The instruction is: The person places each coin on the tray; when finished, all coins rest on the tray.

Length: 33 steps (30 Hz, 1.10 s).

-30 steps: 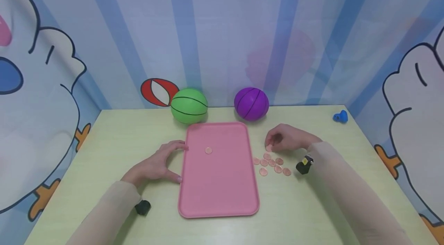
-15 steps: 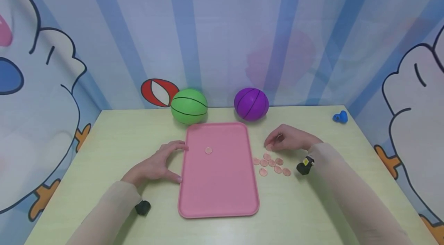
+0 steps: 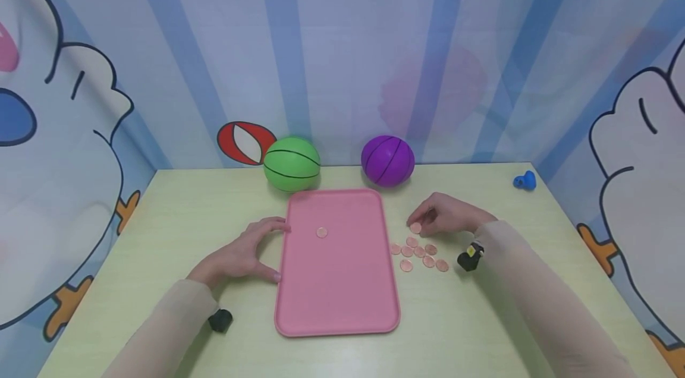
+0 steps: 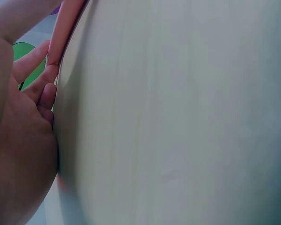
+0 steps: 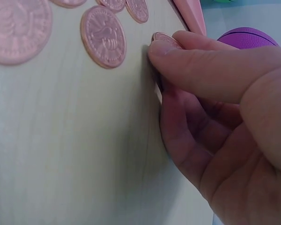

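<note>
My right hand [image 3: 446,213] pinches a copper-coloured coin [image 5: 165,39] between thumb and fingers, at the table surface right of the pink tray [image 3: 342,301]. In the right wrist view the thumb lies over part of this coin, which is tilted. Several similar coins [image 3: 420,251] lie flat on the table just in front of that hand, close to the tray's right edge. A single coin [image 3: 321,232] rests inside the tray, toward its upper left. My left hand [image 3: 241,253] is spread at the tray's left rim, with thumb and fingertips touching it.
A green ball [image 3: 291,165] and a purple ball [image 3: 387,161] sit behind the tray at the table's back edge. At the far right corner lies a small blue object [image 3: 525,180]. A printed curtain [image 3: 342,57] hangs behind the table [image 3: 214,217].
The coin at my right fingertips shows more of its face now, and the right-hand fingers have shifted slightly left. My left hand, the tray and the other coins stay where they were.
</note>
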Motion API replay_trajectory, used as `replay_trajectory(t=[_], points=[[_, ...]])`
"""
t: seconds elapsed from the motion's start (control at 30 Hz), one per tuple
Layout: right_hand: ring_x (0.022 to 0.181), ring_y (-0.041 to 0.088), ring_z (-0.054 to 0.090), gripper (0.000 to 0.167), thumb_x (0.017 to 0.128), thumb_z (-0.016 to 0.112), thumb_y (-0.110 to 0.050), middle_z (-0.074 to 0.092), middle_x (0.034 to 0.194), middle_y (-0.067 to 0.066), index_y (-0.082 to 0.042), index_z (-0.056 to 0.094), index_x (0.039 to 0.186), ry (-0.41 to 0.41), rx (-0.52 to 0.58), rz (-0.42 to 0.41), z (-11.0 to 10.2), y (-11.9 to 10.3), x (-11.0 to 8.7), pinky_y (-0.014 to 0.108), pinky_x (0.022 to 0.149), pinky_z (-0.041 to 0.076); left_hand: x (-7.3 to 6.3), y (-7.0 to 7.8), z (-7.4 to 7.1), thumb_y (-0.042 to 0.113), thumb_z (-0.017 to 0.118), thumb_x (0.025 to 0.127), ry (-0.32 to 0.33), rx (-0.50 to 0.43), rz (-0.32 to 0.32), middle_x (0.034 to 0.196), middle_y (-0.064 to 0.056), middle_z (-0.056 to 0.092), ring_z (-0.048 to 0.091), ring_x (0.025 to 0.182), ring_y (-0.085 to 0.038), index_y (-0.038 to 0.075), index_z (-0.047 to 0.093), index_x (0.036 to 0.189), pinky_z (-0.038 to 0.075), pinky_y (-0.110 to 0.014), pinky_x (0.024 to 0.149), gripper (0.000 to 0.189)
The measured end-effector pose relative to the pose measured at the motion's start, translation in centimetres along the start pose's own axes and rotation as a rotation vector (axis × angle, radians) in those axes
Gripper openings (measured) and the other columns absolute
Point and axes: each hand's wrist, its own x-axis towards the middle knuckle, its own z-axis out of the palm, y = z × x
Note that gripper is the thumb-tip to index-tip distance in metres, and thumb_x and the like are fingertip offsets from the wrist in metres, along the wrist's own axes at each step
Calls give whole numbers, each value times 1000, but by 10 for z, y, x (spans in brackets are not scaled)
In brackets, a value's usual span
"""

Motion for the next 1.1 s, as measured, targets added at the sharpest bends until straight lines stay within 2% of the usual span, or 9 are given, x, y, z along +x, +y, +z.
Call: replay_trajectory(t=[0.63,0.87,1.1], points=[[87,15,63,28,89,81,-5,73,100,0,-7,78,117,14,-29,1,4,2,0,27,79,56,-1,2,0,34,98,70,-2,-15,-2,169,-5,30,18,155,-38,22,47,154,17,-74,122,99],[94,16,65,28,91,81,-11,74,107,-1,-10,78,119,58,-39,-49,9,-2,4,33,89,56,-1,1,0,33,99,69,2,-15,-9,169,-5,31,18,155,-38,24,48,153,15,-74,122,99],[97,16,70,28,94,79,-12,74,110,-2,-10,76,122,107,7,-76,17,-18,12,37,95,58,-1,2,0,33,99,69,5,-15,-11,168,-5,31,19,155,-39,23,48,153,15,-74,122,98]])
